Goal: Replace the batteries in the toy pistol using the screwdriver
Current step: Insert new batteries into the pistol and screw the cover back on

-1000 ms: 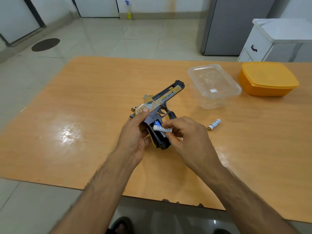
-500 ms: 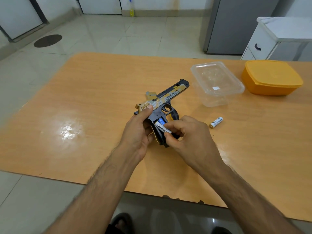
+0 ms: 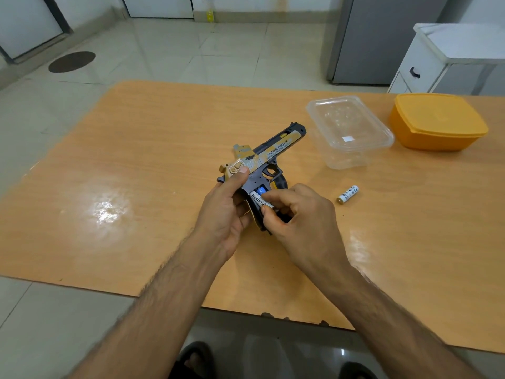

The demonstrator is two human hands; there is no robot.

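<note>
pale floor tiles run behind an orange-brown wooden worktop (image 3: 136, 160), with a grey cabinet (image 3: 382, 39) and a white drawer unit (image 3: 426, 64) at the far right. near the middle of the worktop the left hand (image 3: 224, 212) is clenched around the back of a toy pistol (image 3: 269, 151), thumb pressed on the gold rear of the slide, barrel pointing far and to the right. the pistol is black with gold and grey markings, and its grip is open, showing a blue patch inside. the right hand (image 3: 297, 214) pinches a white battery (image 3: 259, 201) between thumb and forefinger, holding it at the open grip, one end at the blue patch; whether it is seated in the slot cannot be told. a second white battery (image 3: 347, 194) lies loose on the worktop to the right of the hands, apart from both. farther off to the right sits a clear plastic tub (image 3: 349, 132), and beyond it on the right an orange lidded box (image 3: 437, 121). a bright glare patch shows on the worktop to the left. dark footwear (image 3: 196, 359) shows under the near edge.
</note>
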